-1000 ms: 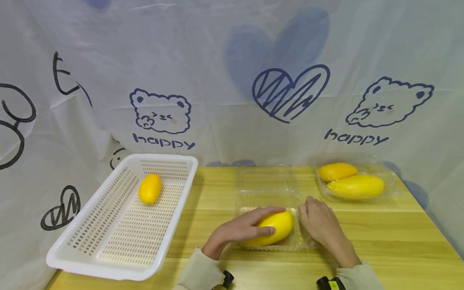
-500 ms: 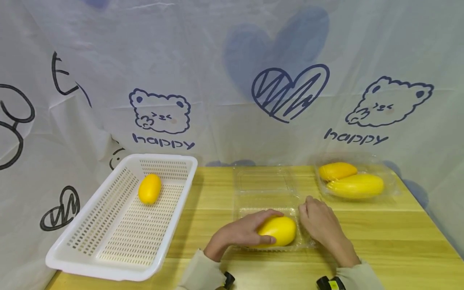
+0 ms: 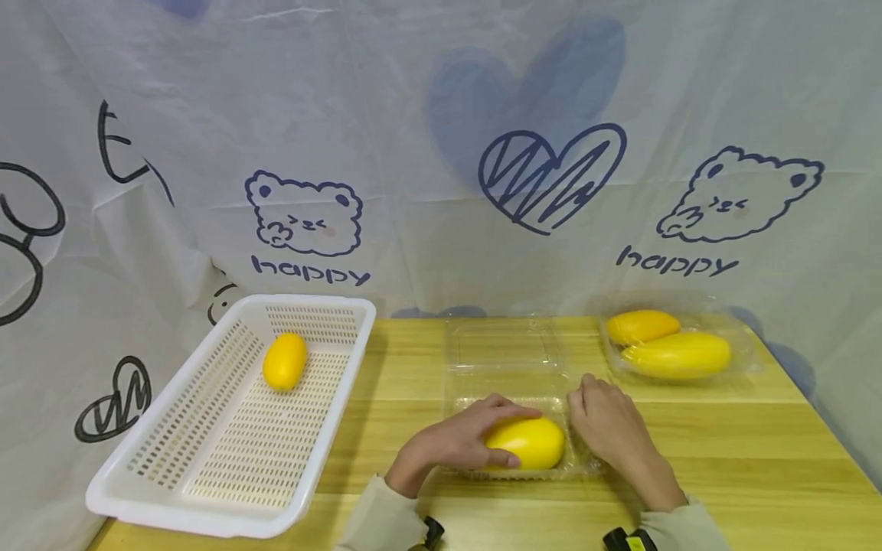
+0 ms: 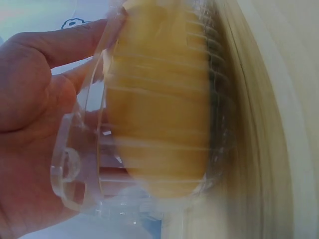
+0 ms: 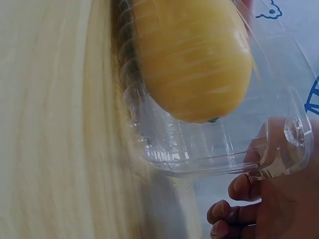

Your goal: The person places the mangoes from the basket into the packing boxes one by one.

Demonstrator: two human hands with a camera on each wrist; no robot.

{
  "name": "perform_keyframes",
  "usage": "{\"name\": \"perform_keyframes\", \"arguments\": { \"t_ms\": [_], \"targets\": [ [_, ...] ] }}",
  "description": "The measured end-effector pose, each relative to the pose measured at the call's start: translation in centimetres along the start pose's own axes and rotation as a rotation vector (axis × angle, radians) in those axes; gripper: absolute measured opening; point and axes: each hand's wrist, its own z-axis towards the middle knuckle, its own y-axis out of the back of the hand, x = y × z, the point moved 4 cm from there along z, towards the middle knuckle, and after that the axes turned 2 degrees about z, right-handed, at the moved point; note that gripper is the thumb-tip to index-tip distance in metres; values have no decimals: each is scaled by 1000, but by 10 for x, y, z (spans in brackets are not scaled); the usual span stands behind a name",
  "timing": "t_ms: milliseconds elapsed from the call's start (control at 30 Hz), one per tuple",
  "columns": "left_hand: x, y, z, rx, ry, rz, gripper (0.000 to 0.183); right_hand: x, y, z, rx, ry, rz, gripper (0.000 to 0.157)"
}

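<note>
A large yellow oval fruit (image 3: 527, 442) lies sideways in the base of an open clear plastic clamshell box (image 3: 506, 383). My left hand (image 3: 458, 438) grips its left end, thumb at the front and fingers over the far side. The left wrist view shows the same fruit (image 4: 159, 109) through the box wall, the palm outside near a corner tab. At the box's right rim, my right hand (image 3: 609, 421) holds the edge with curled fingers. In the right wrist view those fingers (image 5: 239, 214) are bent just below the box corner, partly seen through the plastic.
To the left stands a white perforated basket (image 3: 324, 436) with one orange-yellow oval fruit (image 3: 285, 361) inside. At the back right, another clear plastic box (image 3: 747, 356) contains an orange-yellow fruit (image 3: 642, 327) and a longer yellow fruit (image 3: 678, 355). A printed white cloth (image 3: 427, 252) hangs behind the table.
The yellow fruit has turned from slanting to nearly level and shifted slightly right and toward me, with my left hand on it. My right hand has stayed at the box rim.
</note>
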Motion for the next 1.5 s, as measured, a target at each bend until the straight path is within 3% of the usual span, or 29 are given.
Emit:
{"name": "perform_keyframes", "arguments": {
  "t_ms": [300, 567, 833, 1267, 1500],
  "targets": [
    [0, 0, -1, 16, 8, -4, 66, -3, 5, 1, 36, 68, -69, 27],
    [0, 1, -1, 4, 13, 47, 69, -4, 6, 0, -14, 118, -145, 27],
    [0, 4, -3, -28, 12, 91, 69, -3, 4, 1, -7, 108, -152, 25],
    [-4, 3, -6, -88, 8, 10, 64, -3, 5, 1, 11, 96, -133, 26],
    [-10, 9, -9, -134, 2, 59, 55, -4, 3, 1, 3, 94, -120, 27]
  ]
}}
